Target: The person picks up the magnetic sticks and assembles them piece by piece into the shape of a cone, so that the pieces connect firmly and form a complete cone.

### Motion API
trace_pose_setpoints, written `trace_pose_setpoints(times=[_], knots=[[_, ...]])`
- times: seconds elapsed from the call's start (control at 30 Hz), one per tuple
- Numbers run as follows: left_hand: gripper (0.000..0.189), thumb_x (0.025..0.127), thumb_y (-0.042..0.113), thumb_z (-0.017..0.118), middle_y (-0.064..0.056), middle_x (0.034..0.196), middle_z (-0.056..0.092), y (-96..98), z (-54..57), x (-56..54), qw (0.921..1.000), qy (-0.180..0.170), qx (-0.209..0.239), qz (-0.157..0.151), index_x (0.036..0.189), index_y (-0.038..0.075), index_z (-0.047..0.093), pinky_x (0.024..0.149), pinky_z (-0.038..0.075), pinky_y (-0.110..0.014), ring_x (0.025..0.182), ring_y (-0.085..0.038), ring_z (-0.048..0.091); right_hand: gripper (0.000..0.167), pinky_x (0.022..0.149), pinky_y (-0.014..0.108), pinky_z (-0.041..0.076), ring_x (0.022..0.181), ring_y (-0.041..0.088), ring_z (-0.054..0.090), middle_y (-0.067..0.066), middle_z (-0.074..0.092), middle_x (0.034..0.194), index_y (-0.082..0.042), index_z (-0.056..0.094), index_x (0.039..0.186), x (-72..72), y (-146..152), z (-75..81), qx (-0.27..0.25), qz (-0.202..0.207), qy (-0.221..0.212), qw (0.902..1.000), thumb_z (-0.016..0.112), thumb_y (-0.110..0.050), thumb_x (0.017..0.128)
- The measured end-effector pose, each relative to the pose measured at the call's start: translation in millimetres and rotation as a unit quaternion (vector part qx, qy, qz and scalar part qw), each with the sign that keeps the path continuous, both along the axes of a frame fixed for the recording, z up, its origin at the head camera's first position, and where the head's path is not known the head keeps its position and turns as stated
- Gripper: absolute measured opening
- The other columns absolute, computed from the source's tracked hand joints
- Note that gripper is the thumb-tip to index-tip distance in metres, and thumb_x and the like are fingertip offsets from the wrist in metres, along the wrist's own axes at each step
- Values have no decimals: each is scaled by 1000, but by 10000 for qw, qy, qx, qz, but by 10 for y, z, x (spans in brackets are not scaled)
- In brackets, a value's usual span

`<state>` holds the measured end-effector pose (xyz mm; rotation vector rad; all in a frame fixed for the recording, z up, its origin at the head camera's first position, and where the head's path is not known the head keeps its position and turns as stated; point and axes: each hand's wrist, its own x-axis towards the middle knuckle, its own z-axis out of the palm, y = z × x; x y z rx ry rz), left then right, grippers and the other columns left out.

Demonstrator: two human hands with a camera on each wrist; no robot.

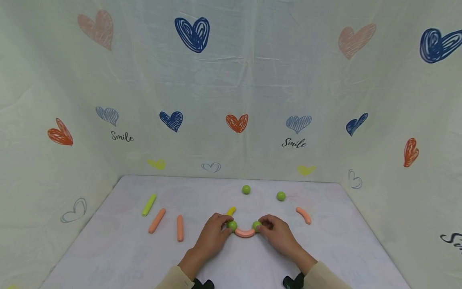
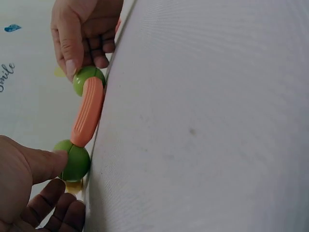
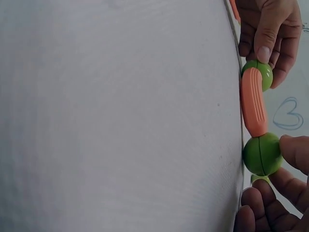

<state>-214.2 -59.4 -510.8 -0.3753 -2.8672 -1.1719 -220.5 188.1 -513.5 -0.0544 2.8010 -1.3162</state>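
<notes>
My left hand pinches a green ball at the left end of a curved orange stick. At the stick's right end, a second green ball is pinched by my right hand. The ridged orange stick meets both balls, bowing toward the person on the table. A yellow stick extends away behind the left ball, partly hidden by the left hand. In the left wrist view, the thumb presses the near ball. The right wrist view shows thumb and fingers at the right ball.
On the left of the white table lie a yellow-green stick and two straight orange sticks, one farther left and one nearer. Two loose green balls, one central and one right, sit behind. A curved orange stick lies right.
</notes>
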Motion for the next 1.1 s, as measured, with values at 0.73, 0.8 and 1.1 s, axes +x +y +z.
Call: trace_pose_setpoints(times=[0.73,0.8,1.1], knots=[[27,95,21,80,2,109,63,16,-15,-15,9999,-1,92,120,120,15,73,81,52,-33,98,-13,57,19,76,27,51,89,11,60,-4,69,98,-14,75,112,18,-14,-31,-106,24,44,9999,78,-23,95],[24,93,24,80,2,111,62,38,-20,-18,9998,69,-26,196,115,18,74,86,52,-36,104,-16,55,22,79,29,52,91,11,60,-4,70,101,-14,75,114,15,-7,-34,-60,46,89,9999,78,-26,96],[13,88,25,84,3,115,68,193,-64,-20,9918,981,-702,-420,100,22,81,98,46,-49,115,-25,53,24,80,28,52,92,9,61,-4,72,102,-14,77,118,6,-16,-39,-146,75,287,9995,77,-25,97]])
